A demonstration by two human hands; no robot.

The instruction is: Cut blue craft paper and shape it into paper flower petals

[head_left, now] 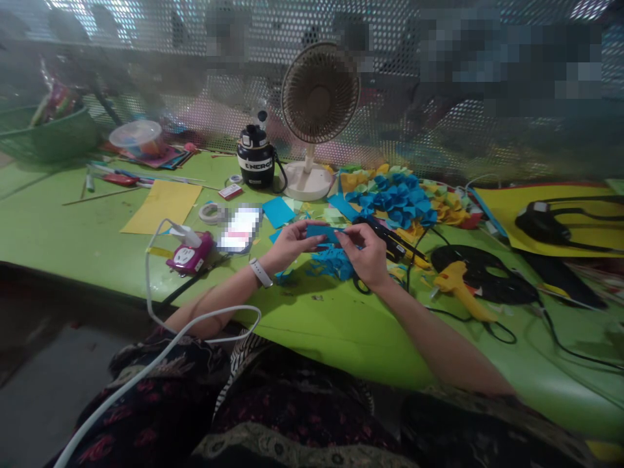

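My left hand point(291, 246) and my right hand point(366, 257) meet over the green table point(316, 325), both pinching a small blue paper piece point(322, 234) between their fingertips. A white watch sits on my left wrist. Just below the hands lies a heap of blue paper scraps point(331, 263). Black scissors point(390, 240) lie right behind my right hand. Beyond them is a cluster of folded blue paper pieces point(400, 198) ringed by yellow and green ones.
A yellow glue gun point(458, 286) with black cord lies to the right. A desk fan point(316, 110), black jar point(256, 159), tape roll point(210, 212), phone point(238, 231), pink power adapter point(191, 255) with white cable and yellow paper sheet point(163, 205) stand behind and left.
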